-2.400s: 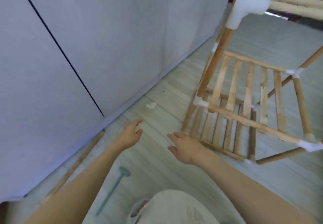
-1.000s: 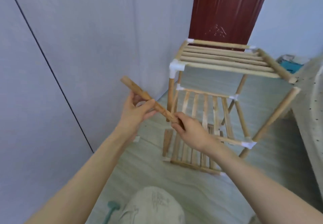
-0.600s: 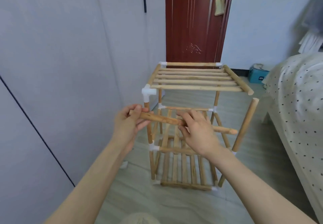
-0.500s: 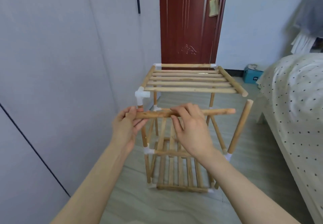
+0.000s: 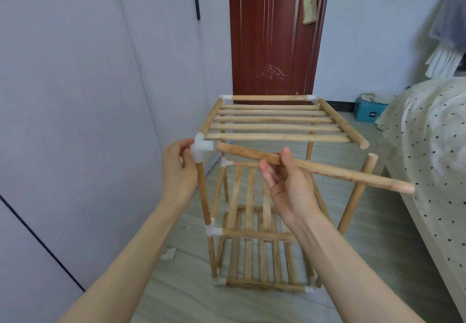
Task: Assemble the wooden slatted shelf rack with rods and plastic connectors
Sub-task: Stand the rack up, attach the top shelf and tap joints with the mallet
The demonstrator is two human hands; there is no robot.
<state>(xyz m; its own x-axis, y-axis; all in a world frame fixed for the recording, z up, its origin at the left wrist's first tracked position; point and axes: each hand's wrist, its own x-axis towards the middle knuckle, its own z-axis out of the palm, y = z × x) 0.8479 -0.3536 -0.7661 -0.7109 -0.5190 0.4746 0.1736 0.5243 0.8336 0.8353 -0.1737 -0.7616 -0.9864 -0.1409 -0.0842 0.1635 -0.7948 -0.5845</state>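
Left hand (image 5: 177,168) grips white corner connector (image 5: 201,150) atop rack post. Right hand (image 5: 287,184) pinches loose rod (image 5: 327,168), its near end just beside connector socket.

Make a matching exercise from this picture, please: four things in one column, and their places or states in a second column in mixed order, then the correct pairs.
Things
1. loose wooden rod
2. white corner connector
3. small white connector
4. near right upright post

Places or states
A. lies on the floor beside the rack
B. held by the left hand on top of the near left post
C. top end bare, with no connector
D. held by the right hand, one end close to a socket

Pairs: 1-D, 2-B, 3-A, 4-C
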